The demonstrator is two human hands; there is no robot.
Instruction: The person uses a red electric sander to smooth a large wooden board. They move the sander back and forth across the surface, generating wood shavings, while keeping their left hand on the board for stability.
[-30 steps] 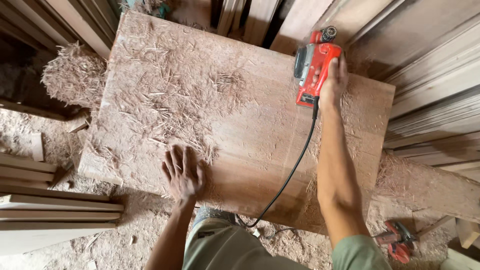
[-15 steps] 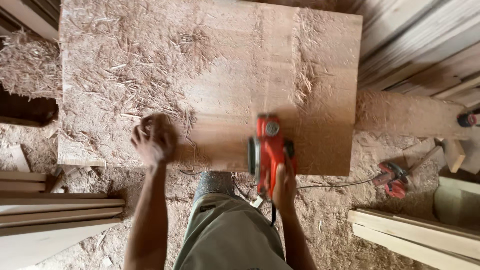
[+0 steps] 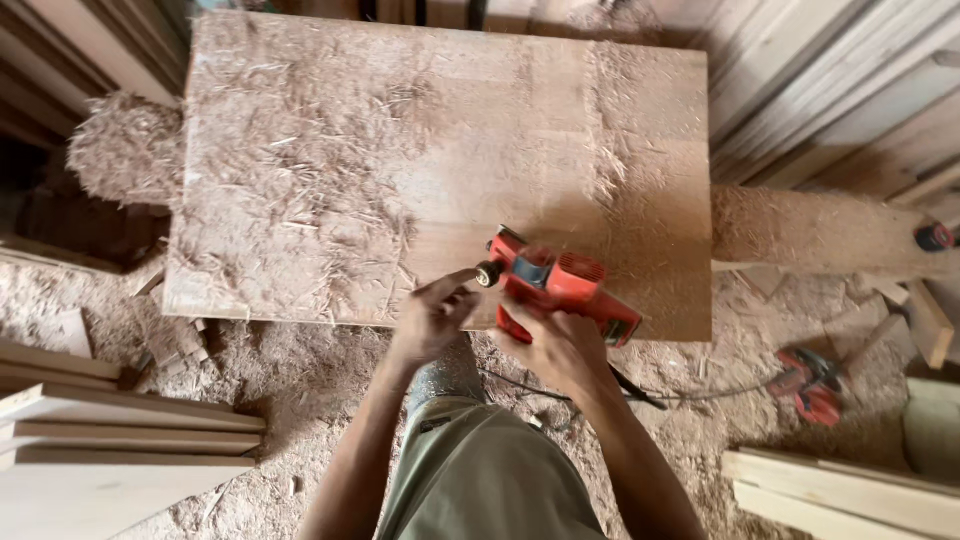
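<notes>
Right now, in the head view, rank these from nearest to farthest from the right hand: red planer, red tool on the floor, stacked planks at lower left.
1. Red planer: gripped by the right hand.
2. Red tool on the floor: to the right, among shavings.
3. Stacked planks: far lower left.

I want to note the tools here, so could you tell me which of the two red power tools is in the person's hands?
It is the red planer at the near edge of the wooden panel, gripped by the right hand. The other red tool lies untouched in sawdust on the floor.

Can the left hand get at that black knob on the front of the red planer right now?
Probably yes. The left hand is already at the black knob of the red electric planer, fingertips right beside it, nothing between. The right hand grips the planer's body.
</notes>
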